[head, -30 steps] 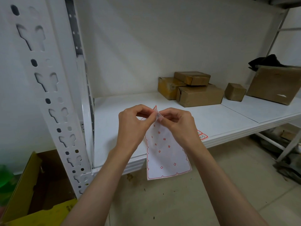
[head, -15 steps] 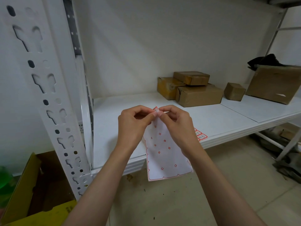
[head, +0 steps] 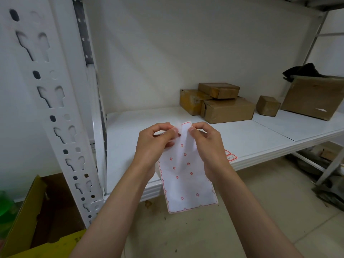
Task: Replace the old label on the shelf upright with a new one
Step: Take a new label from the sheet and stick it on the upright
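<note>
A white label sheet (head: 188, 185) with red-edged borders hangs in front of the shelf edge, held at its top by both hands. My left hand (head: 154, 144) pinches the sheet's upper left corner. My right hand (head: 208, 144) pinches a red-bordered label (head: 186, 127) that stands up, partly peeled, at the top of the sheet. The white perforated shelf upright (head: 54, 112) rises at the left, apart from both hands. No label shows on its visible face.
The white shelf board (head: 251, 138) carries several brown cardboard boxes (head: 227, 108) at the back right. Two red-bordered labels (head: 230, 156) lie near its front edge. A yellow carton (head: 28, 220) stands on the floor at the lower left.
My fingers have drawn apart at the top of the sheet, and a label now stands lifted from the backing. The view has shifted slightly.
</note>
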A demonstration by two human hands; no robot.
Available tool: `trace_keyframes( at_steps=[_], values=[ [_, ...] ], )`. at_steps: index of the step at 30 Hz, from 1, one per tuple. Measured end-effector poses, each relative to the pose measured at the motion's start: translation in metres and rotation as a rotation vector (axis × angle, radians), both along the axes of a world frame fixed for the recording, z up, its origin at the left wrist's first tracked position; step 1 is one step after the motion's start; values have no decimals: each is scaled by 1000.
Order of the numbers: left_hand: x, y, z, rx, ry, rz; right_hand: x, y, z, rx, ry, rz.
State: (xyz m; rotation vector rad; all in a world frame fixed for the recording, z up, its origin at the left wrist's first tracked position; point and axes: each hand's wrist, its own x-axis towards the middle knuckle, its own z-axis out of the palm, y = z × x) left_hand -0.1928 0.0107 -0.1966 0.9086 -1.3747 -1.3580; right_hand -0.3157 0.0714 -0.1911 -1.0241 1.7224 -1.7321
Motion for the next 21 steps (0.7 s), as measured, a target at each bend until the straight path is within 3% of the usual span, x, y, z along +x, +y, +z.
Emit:
trace_keyframes(
  at_steps=[5,12,21],
  values=[
    [8,-8,3,119,14,-192,0,-1,-1,-13,51,-31],
    [10,-12,3,98,-2,-214,-8,0,-2,-12,95,-45],
    [22,-23,6,245,316,-101,-36,6,-4,465,347,26]
  ],
)
